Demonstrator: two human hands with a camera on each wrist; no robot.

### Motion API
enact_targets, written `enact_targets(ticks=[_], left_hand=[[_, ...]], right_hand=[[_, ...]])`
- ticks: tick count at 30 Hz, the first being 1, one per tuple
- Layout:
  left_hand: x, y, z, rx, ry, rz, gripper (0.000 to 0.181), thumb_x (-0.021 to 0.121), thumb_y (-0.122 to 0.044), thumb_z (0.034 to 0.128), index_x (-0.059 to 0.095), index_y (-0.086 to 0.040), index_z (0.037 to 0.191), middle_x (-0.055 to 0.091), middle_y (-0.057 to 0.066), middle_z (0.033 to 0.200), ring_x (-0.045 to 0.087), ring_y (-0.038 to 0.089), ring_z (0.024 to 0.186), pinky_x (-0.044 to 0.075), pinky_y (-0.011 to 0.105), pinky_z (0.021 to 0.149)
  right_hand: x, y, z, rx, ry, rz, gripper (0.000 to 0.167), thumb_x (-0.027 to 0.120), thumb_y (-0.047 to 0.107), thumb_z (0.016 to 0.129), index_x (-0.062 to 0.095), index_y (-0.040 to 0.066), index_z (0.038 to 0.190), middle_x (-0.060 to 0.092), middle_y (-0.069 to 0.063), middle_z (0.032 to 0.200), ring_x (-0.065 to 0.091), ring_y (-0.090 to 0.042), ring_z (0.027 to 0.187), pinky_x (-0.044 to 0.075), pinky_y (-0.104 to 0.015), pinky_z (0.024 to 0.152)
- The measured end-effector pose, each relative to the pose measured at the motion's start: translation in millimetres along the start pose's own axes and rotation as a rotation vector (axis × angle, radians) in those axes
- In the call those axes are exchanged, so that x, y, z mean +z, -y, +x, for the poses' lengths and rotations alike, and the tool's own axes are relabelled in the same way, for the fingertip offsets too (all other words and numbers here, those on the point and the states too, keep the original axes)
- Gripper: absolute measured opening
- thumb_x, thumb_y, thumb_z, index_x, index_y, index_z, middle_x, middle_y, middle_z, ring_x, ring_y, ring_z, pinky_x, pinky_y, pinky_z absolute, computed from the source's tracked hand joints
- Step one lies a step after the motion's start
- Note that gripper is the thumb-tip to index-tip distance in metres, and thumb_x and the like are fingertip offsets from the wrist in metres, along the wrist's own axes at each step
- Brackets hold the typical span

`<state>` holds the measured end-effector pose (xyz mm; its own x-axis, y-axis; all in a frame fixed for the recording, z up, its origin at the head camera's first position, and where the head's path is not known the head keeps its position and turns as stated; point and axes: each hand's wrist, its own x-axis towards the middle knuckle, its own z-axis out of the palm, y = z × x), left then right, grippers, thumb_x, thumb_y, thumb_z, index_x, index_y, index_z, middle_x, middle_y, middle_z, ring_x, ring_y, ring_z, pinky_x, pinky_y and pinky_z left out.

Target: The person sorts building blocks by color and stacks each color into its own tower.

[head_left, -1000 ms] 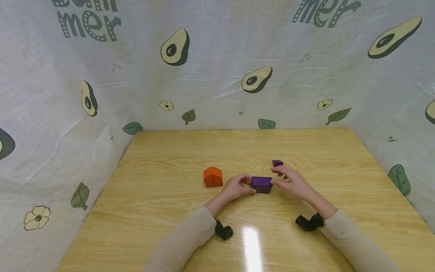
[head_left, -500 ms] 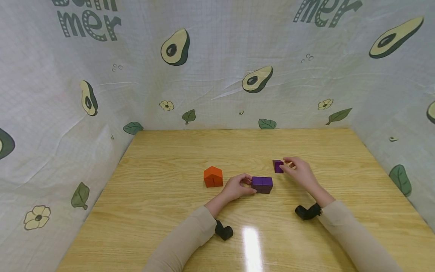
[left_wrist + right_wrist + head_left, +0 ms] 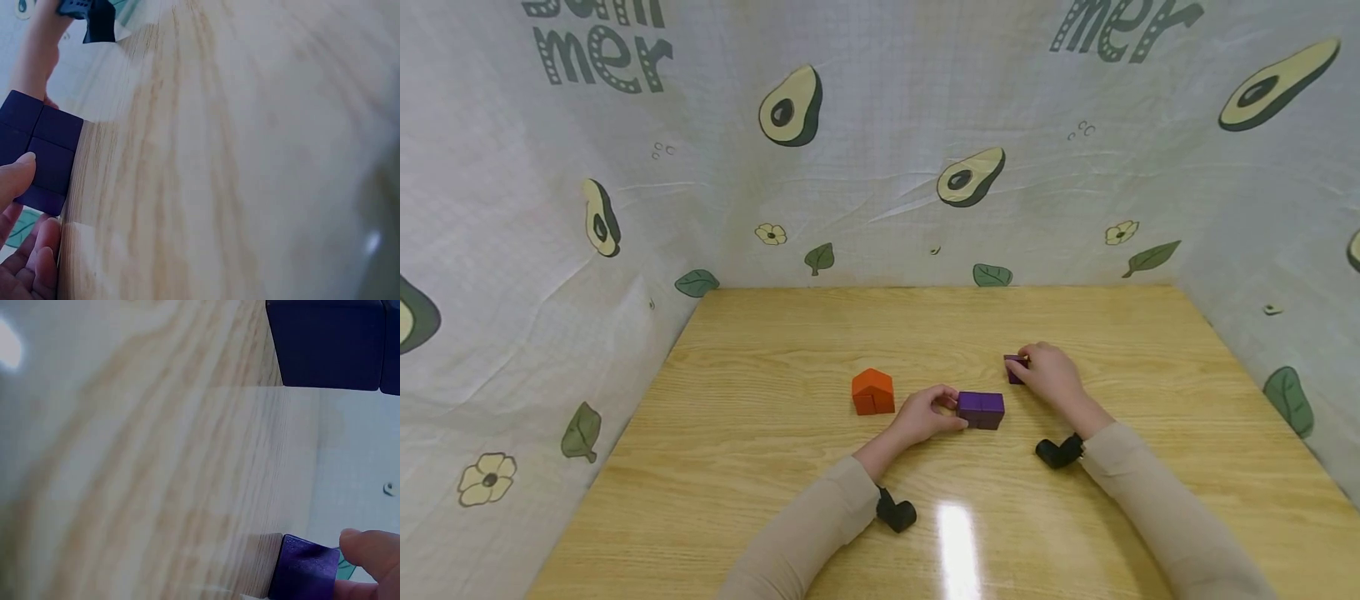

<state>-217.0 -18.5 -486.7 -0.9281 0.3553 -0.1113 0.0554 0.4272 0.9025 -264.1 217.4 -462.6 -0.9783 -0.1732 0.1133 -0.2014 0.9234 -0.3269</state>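
A square stack of dark purple blocks stands on the table in the middle of the head view. At its left end my left hand steadies it, with the thumb on the front face and fingers behind. The left wrist view shows the same purple stack as several blocks fitted together. Beyond it, to the right, my right hand pinches a small purple block that is on or close to the table. Part of that block is hidden by the thumb; the right wrist view shows its flat purple face.
An orange house-shaped group of blocks stands left of my left hand. The wooden table ends at a white cloth printed with avocados, which rises at the back and both sides. Black wrist cameras hang below both sleeves.
My right hand has left the purple stack's right end, moved back to the small purple block and taken hold of it. The left hand has stayed on the stack.
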Motion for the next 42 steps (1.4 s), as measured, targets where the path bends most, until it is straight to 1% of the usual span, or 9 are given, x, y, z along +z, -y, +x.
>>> enact_targets(ticks=[6,17,23,29,33,38,40,42], left_hand=[[1.1,0.6,0.4,0.007,-0.005,-0.002,0.035,0.079,-0.015,0.0711,0.063,-0.011,0.103,0.065,0.002,0.092,0.052,0.008,0.068,0.042,0.021,0.063],[1.7,1.0,1.4,0.008,-0.002,-0.004,0.035,0.079,-0.015,0.0713,0.063,-0.011,0.102,0.065,0.002,0.092,0.053,0.007,0.068,0.043,0.021,0.064],[1.6,1.9,1.7,0.007,0.003,-0.024,0.035,0.079,-0.015,0.0715,0.063,-0.011,0.103,0.065,0.002,0.092,0.053,0.008,0.069,0.043,0.021,0.065],[2.6,4.1,2.5,0.004,-0.003,-0.011,0.035,0.079,-0.016,0.0714,0.063,-0.012,0.102,0.064,0.002,0.092,0.053,0.008,0.07,0.043,0.022,0.065],[2.2,3.9,2.0,0.006,-0.005,-0.007,0.036,0.079,-0.016,0.0714,0.063,-0.012,0.103,0.064,0.002,0.093,0.053,0.008,0.07,0.044,0.021,0.066],[1.8,2.6,1.0,0.004,-0.006,-0.001,0.036,0.079,-0.016,0.0717,0.063,-0.012,0.103,0.065,0.002,0.093,0.053,0.007,0.07,0.043,0.021,0.066],[1.6,2.1,0.6,0.001,-0.005,0.001,0.036,0.079,-0.017,0.0717,0.063,-0.012,0.104,0.064,0.001,0.093,0.053,0.007,0.07,0.043,0.021,0.066],[1.4,1.9,0.7,0.0,-0.006,0.001,0.036,0.079,-0.017,0.0717,0.063,-0.012,0.104,0.065,0.002,0.093,0.053,0.007,0.07,0.043,0.021,0.065]], right_hand=[[0,1,1.8,0.017,0.018,-0.016,0.04,0.061,0.031,0.087,0.064,-0.007,0.1,0.061,-0.023,0.089,0.058,-0.032,0.076,0.047,-0.045,0.067],[-5,2,4.9,0.048,0.088,0.003,0.036,0.06,0.029,0.087,0.061,-0.005,0.098,0.062,-0.02,0.089,0.056,-0.026,0.072,0.046,-0.041,0.062],[-6,1,5.9,0.049,0.112,0.01,0.035,0.059,0.03,0.087,0.06,-0.005,0.095,0.062,-0.018,0.086,0.053,-0.024,0.068,0.044,-0.038,0.06],[-7,1,5.6,0.049,0.133,0.027,0.032,0.061,0.029,0.087,0.06,-0.003,0.092,0.062,-0.015,0.083,0.051,-0.021,0.065,0.043,-0.035,0.058],[-8,1,4.3,0.032,0.144,0.04,0.031,0.06,0.024,0.087,0.062,-0.005,0.098,0.062,-0.018,0.088,0.054,-0.024,0.071,0.046,-0.039,0.064],[-14,3,1.2,-0.007,0.156,0.063,0.034,0.06,0.019,0.088,0.06,-0.008,0.108,0.062,-0.024,0.101,0.059,-0.033,0.087,0.047,-0.046,0.076],[-17,6,-0.7,-0.027,0.159,0.079,0.035,0.06,0.019,0.087,0.06,-0.008,0.11,0.062,-0.025,0.103,0.059,-0.032,0.086,0.047,-0.045,0.074],[-22,10,-2.7,-0.056,0.161,0.1,0.036,0.061,0.019,0.087,0.06,-0.008,0.11,0.062,-0.024,0.101,0.059,-0.029,0.081,0.048,-0.041,0.069]])
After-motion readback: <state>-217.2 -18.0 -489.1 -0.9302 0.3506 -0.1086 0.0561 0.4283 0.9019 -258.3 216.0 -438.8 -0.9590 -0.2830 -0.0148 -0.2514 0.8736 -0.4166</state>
